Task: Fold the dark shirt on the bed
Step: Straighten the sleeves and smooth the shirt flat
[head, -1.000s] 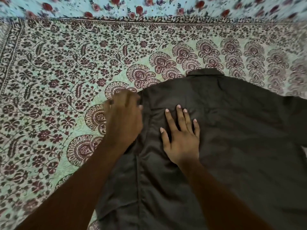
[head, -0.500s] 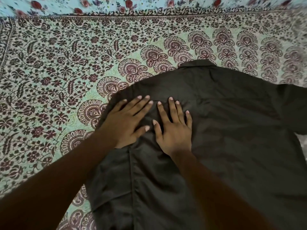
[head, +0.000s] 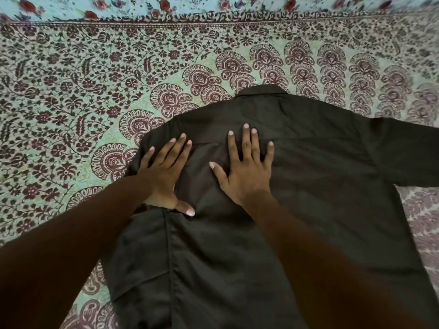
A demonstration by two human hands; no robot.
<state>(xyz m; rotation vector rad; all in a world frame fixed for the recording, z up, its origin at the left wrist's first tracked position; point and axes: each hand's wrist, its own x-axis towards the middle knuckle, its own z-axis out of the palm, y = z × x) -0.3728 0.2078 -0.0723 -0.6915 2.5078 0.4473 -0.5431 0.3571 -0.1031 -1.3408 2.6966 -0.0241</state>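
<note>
On the bedspread, the dark shirt lies lengthwise, collar pointing away.

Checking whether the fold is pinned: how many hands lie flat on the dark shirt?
2. The left hand presses the folded-in edge of the dark collared fabric shirt; the right hand lies flat beside it, below the collar. Nothing hides either.

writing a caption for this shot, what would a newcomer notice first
A dark shirt lies spread across the middle and right, collar pointing away. Both hands press flat on its upper part: left hand near its left edge, right hand beside it. Around it spreads a busy maroon-and-mint bedspread.
</note>
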